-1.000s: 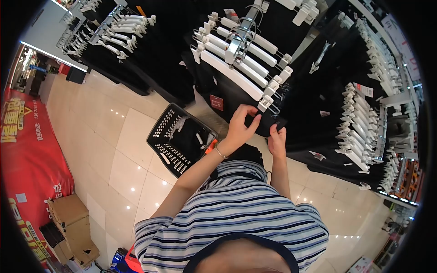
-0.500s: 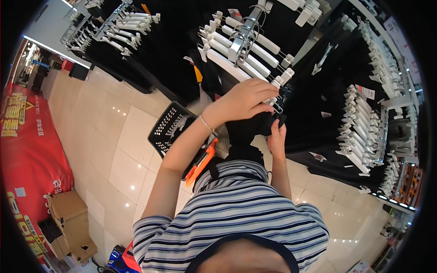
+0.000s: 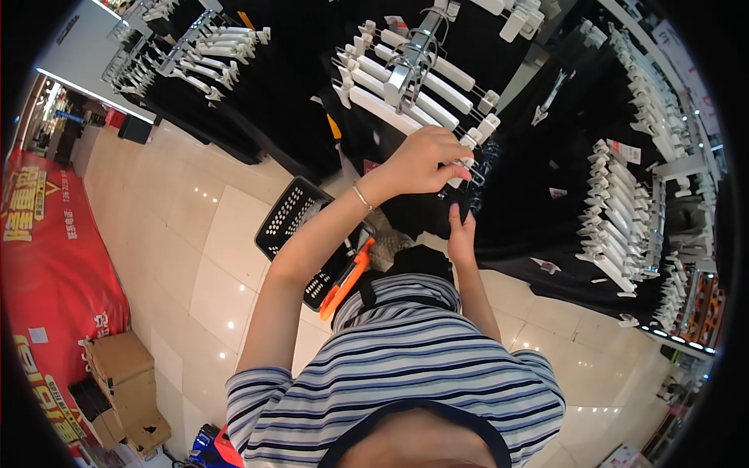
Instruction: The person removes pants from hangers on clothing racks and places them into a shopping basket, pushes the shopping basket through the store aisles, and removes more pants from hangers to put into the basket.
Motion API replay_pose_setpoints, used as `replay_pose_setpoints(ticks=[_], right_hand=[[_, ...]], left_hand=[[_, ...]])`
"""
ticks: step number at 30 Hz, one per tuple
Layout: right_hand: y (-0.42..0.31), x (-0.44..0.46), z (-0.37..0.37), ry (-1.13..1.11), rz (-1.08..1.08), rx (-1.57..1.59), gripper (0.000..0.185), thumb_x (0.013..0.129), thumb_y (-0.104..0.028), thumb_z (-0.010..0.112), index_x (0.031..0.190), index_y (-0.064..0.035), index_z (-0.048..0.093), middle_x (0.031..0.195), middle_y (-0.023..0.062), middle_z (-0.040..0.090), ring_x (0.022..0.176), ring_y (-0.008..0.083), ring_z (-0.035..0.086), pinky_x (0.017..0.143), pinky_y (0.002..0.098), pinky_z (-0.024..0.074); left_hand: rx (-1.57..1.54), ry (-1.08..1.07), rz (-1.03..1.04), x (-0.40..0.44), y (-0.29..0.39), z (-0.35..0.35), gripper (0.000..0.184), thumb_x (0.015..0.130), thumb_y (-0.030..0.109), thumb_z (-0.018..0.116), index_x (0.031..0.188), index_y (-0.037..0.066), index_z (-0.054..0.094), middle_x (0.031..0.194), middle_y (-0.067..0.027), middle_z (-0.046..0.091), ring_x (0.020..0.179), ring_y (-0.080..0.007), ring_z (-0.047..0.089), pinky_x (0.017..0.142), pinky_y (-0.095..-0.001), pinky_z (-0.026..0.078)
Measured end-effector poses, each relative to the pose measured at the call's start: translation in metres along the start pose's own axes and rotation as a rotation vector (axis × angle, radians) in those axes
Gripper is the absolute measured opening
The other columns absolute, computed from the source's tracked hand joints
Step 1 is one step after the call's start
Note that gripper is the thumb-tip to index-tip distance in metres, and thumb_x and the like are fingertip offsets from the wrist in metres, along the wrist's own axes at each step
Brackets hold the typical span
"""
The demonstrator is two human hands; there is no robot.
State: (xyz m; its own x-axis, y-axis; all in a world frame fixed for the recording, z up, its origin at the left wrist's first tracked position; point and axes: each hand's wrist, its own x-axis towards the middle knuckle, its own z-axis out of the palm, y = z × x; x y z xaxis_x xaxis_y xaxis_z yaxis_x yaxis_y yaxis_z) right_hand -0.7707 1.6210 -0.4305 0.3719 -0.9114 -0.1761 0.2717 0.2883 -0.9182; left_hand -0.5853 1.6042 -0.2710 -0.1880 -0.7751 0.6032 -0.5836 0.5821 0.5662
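My left hand (image 3: 429, 160), with a thin bracelet at the wrist, is pinched on a clip (image 3: 466, 165) at the right end of a white clip hanger. Below it hangs a black garment (image 3: 417, 210); its exact kind cannot be told. My right hand (image 3: 462, 236) has thumb and fingers closed on the garment's edge, just under the clip. Part of the hanger is hidden behind my left hand. Several more white hangers (image 3: 378, 105) with black clothes line the metal rail (image 3: 404, 78) right above.
A dark perforated basket (image 3: 282, 204) with an orange handle (image 3: 348, 281) stands left of my waist. Racks of black clothes on white hangers (image 3: 616, 218) rise at the right and upper left (image 3: 214, 58). Cardboard boxes (image 3: 125, 366) and a red banner (image 3: 66, 257) lie at the left.
My right hand has shifted a little left and down along the garment. The garment hangs lower and closer under my left hand, which stays at the clip.
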Motion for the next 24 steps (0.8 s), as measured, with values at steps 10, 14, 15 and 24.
replay_pose_setpoints(ticks=[10,14,15,24], right_hand=[[-0.029,-0.023,0.002,0.021,-0.092,-0.154,0.032,0.092,-0.027,0.05,0.11,0.0005,0.051,0.101,0.002,0.055,0.091,0.0087,0.048,0.082,0.023,0.0383],[-0.022,-0.024,-0.007,0.043,-0.1,-0.101,0.031,0.092,-0.028,0.05,0.108,-0.0013,0.05,0.102,0.003,0.055,0.092,0.0103,0.05,0.085,0.0247,0.0389],[-0.022,-0.026,-0.007,0.055,-0.084,-0.051,0.03,0.092,-0.028,0.05,0.108,-0.0019,0.05,0.102,0.0036,0.055,0.093,0.0111,0.051,0.086,0.0254,0.0392],[-0.041,-0.044,0.022,-0.035,0.185,0.37,0.038,0.094,-0.03,0.044,0.118,-0.0017,0.043,0.11,0.0088,0.054,0.101,0.0175,0.052,0.088,0.0305,0.0412]], left_hand=[[0.13,0.181,0.013,0.014,0.004,0.009,0.045,0.069,0.032,0.071,0.106,0.008,0.06,0.104,-0.0073,0.059,0.098,-0.0243,0.053,0.096,-0.0387,0.03],[0.216,0.469,-0.006,-0.017,0.023,0.0,0.033,0.078,0.017,0.064,0.106,0.004,0.056,0.105,-0.01,0.056,0.094,-0.0294,0.052,0.086,-0.0364,0.038],[0.16,0.572,-0.127,-0.037,0.027,0.005,0.025,0.079,0.011,0.061,0.102,0.003,0.055,0.099,-0.0096,0.056,0.087,-0.0257,0.053,0.079,-0.0326,0.041],[-0.668,0.482,-0.823,-0.151,0.059,0.11,0.058,0.082,0.01,0.061,0.127,0.0,0.027,0.114,-0.0151,0.048,0.095,-0.0165,0.054,0.08,-0.0268,0.043]])
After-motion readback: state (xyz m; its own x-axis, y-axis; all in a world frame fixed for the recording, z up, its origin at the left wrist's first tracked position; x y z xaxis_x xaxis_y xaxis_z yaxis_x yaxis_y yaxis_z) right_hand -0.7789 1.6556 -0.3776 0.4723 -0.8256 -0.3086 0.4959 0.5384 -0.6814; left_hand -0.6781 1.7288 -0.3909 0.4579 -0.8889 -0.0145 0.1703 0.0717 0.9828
